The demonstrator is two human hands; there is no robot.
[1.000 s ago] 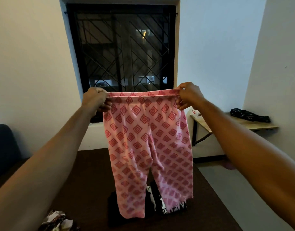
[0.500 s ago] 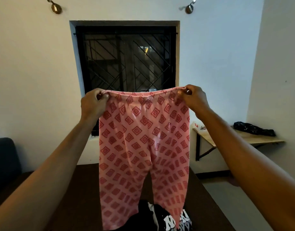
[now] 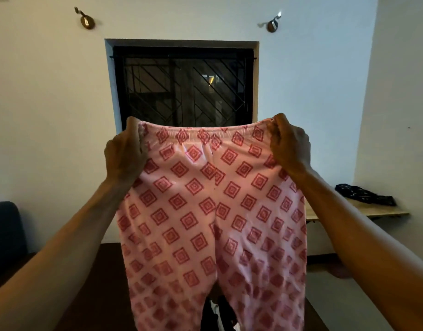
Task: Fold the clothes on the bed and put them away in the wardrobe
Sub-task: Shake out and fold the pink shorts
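Pink trousers (image 3: pixel 212 211) with a red diamond print hang in the air in front of me, legs pointing down and running off the bottom of the view. My left hand (image 3: pixel 124 151) grips the left end of the elastic waistband. My right hand (image 3: pixel 289 144) grips the right end. The waistband sags slightly between them. Under the trousers lies the dark brown bed (image 3: pixel 93 295). A black and white garment (image 3: pixel 215 311) peeks out between the trouser legs on the bed. No wardrobe shows in this view.
A barred dark window (image 3: pixel 181 87) faces me in the white wall. At right a wooden wall shelf (image 3: pixel 363 211) carries a dark cloth (image 3: pixel 365 194). A dark chair (image 3: pixel 5 235) stands at far left. Two wall hooks (image 3: pixel 87 21) sit above the window.
Both hands have drawn the trousers closer and higher in front of me; the waistband has slackened a little. The view tilted up, hiding most of the garments on the bed.
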